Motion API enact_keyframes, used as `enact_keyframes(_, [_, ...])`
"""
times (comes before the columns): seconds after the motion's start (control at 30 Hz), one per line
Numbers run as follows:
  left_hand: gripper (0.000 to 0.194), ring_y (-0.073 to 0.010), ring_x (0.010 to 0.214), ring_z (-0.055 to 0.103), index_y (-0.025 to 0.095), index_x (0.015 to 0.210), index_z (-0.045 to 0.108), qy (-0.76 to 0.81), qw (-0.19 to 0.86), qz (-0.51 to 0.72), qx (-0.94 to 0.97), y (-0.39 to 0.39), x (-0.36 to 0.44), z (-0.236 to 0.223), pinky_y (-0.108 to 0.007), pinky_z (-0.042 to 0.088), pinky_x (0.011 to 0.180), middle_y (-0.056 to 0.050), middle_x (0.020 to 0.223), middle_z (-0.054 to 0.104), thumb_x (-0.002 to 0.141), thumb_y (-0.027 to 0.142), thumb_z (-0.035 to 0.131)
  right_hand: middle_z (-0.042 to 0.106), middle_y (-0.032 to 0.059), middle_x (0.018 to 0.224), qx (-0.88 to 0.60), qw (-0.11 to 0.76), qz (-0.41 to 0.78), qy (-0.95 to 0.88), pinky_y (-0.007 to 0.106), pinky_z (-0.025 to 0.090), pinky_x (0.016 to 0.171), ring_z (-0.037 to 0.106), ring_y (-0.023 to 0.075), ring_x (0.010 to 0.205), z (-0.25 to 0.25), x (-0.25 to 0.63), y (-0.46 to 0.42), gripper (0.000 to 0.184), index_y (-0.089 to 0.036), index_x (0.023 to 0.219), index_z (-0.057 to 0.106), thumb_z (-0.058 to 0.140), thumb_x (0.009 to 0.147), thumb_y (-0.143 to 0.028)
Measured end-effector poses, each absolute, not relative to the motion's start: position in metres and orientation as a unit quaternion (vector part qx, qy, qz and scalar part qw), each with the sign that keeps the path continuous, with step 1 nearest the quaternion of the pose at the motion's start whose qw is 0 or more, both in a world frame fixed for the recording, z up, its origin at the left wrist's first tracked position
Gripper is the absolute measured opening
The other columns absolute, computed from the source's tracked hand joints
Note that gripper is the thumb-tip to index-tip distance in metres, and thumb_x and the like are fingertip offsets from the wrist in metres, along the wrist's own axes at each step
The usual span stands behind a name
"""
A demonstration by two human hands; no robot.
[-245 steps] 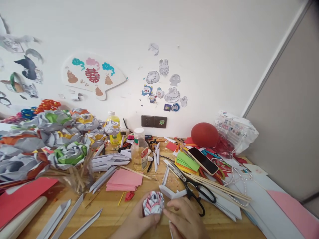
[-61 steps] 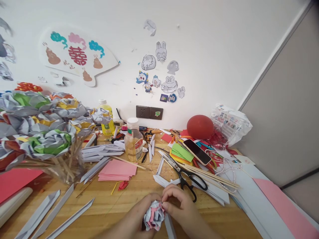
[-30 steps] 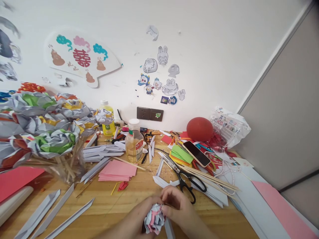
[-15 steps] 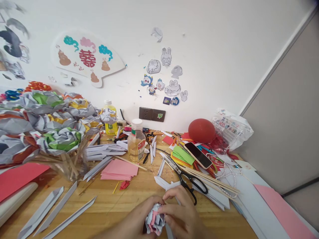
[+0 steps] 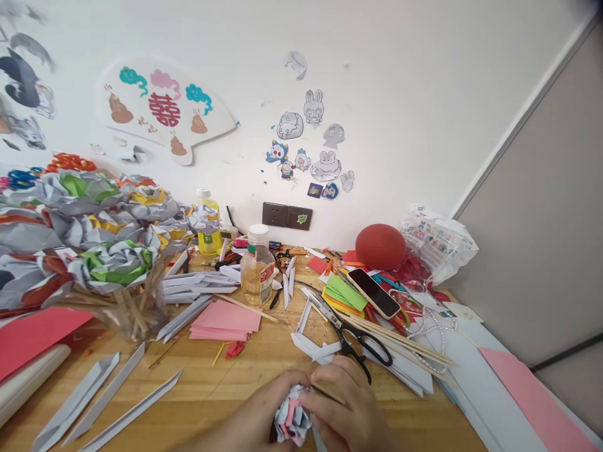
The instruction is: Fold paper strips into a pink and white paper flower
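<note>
A small grey-white and pink paper flower (image 5: 293, 415) is held at the bottom middle of the head view. My left hand (image 5: 264, 405) is closed round its left side, its lower fingers hidden. My right hand (image 5: 346, 402) is closed against the flower's right side, fingertips on the petals. A short length of thin wooden stick (image 5: 330, 394) shows by the right fingers; its ends are hidden. Under the right hand a strip of white paper (image 5: 319, 439) sticks out. Black-handled scissors (image 5: 346, 333) lie just beyond the right hand, beside folded white paper strips (image 5: 311, 346).
Pink paper squares (image 5: 226, 320) and a clear glue bottle (image 5: 257, 270) stand ahead. At left, paper flowers on sticks fill a clear container (image 5: 136, 314). A phone (image 5: 374, 293), wooden skewers (image 5: 400, 342) and a red balloon (image 5: 380, 247) are at right. Folded strips (image 5: 132, 411) lie front left.
My right fingers have drawn closer together and lower at the flower. A bit of thin wooden stick now shows by them. The flower has barely moved in my left hand.
</note>
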State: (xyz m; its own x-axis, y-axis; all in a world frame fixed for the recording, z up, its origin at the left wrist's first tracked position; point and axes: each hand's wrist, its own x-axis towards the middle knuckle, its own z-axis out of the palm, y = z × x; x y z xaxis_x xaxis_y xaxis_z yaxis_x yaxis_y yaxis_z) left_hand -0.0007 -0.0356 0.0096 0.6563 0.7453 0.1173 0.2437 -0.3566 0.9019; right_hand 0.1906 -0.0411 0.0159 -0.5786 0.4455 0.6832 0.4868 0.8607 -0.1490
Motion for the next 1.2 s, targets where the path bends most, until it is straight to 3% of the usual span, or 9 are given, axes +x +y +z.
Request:
enact_keyframes(0.1, [0.059, -0.0191, 0.105, 0.056, 0.022, 0.116, 0.046, 0.312, 0.474, 0.267, 0.779, -0.0351, -0.0005, 0.01, -0.025, 0.044, 0.09, -0.004, 0.114, 0.061, 0.063, -0.001, 0.049, 0.056, 0.0065, 0.097, -0.27, 0.381, 0.075, -0.881, 0.034, 0.044, 0.077, 0.052, 0.0196, 0.086, 0.0159, 0.1897, -0.0409, 0.028, -0.026, 0.11, 0.057, 0.049, 0.085, -0.018])
enact_keyframes(0.23, [0.055, -0.0189, 0.1, 0.058, 0.023, 0.11, 0.052, 0.311, 0.488, 0.244, 0.778, -0.0348, -0.0028, 0.0123, -0.025, 0.046, 0.085, -0.002, 0.109, 0.062, 0.061, -0.002, 0.052, 0.051, 0.0063, 0.102, -0.285, 0.403, 0.254, -0.832, 0.035, 0.043, 0.084, 0.052, 0.0205, 0.097, 0.0157, 0.1878, -0.0394, 0.024, -0.028, 0.097, 0.066, 0.044, 0.09, -0.034])
enact_keyframes(0.33, [0.051, -0.0191, 0.1, 0.058, 0.022, 0.106, 0.055, 0.305, 0.487, 0.226, 0.787, -0.035, -0.0045, 0.0152, -0.026, 0.044, 0.087, -0.003, 0.109, 0.061, 0.061, -0.001, 0.054, 0.05, 0.0059, 0.107, -0.296, 0.393, 0.306, -0.815, 0.039, 0.039, 0.09, 0.05, 0.0222, 0.104, 0.0151, 0.1876, -0.0386, 0.029, -0.029, 0.088, 0.069, 0.044, 0.09, -0.041])
enact_keyframes(0.63, [0.051, -0.0162, 0.087, 0.057, 0.021, 0.104, 0.051, 0.335, 0.481, 0.24, 0.774, -0.0374, -0.0015, 0.015, -0.023, 0.046, 0.076, -0.001, 0.097, 0.058, 0.059, -0.004, 0.047, 0.051, 0.0054, 0.11, -0.308, 0.366, 0.227, -0.848, 0.038, 0.038, 0.09, 0.046, 0.0215, 0.104, 0.0144, 0.1932, -0.0381, 0.027, -0.03, 0.106, 0.063, 0.049, 0.086, -0.02])
enact_keyframes(1.2, [0.054, -0.0167, 0.095, 0.057, 0.024, 0.109, 0.049, 0.316, 0.483, 0.242, 0.78, -0.037, -0.0047, 0.0108, -0.024, 0.045, 0.083, -0.001, 0.107, 0.058, 0.061, -0.003, 0.051, 0.049, 0.0066, 0.109, -0.286, 0.357, 0.196, -0.868, 0.037, 0.041, 0.089, 0.047, 0.0205, 0.103, 0.0175, 0.1944, -0.0392, 0.024, -0.025, 0.107, 0.061, 0.044, 0.09, -0.029])
